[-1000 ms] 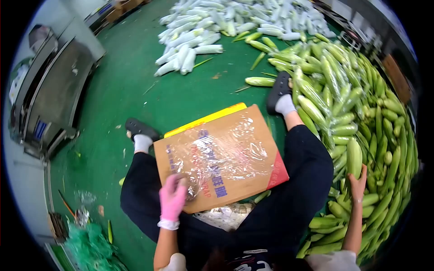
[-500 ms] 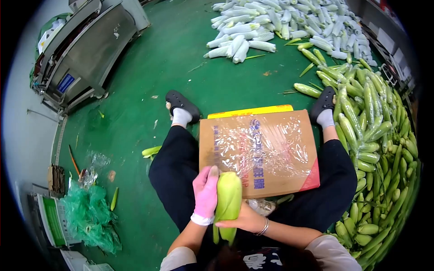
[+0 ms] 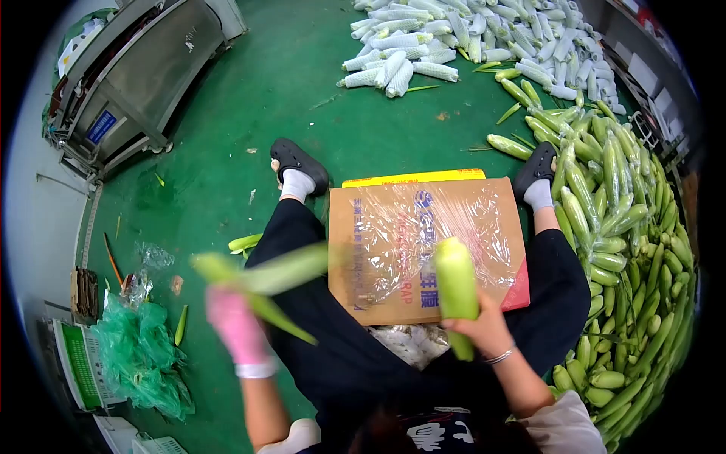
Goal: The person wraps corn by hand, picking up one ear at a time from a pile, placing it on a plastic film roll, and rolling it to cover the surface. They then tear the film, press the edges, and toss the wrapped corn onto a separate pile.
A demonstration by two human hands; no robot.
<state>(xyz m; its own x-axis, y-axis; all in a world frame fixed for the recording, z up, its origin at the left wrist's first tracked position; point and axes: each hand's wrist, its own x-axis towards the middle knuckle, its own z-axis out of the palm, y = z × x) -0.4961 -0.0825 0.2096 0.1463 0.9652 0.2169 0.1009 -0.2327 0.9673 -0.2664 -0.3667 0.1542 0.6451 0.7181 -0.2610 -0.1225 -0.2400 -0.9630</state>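
My left hand (image 3: pixel 236 321), in a pink glove and smeared by motion, is out to the left above the floor. It grips long green corn husk leaves (image 3: pixel 291 271) that fan out above my left leg. My right hand (image 3: pixel 484 329) is wrapped round the lower part of an ear of corn (image 3: pixel 456 284), which stands nearly upright with its pale end up. Pale green husk still covers the ear. Behind it, a cardboard box (image 3: pixel 363 265) lies between my legs with clear plastic film over its top.
Unwrapped ears of corn (image 3: pixel 643 303) are heaped along the right. Farther off lies a pile of ears in white netting (image 3: pixel 522 38). Green plastic (image 3: pixel 147 356) and a basket (image 3: pixel 72 356) sit at the left, with a metal cabinet (image 3: pixel 151 72) behind. Loose husks (image 3: pixel 246 242) lie near my left leg.
My hands were together at the ear of corn. My left hand has swung left with husk leaves pulled off it, while my right hand has moved right and up with the ear.
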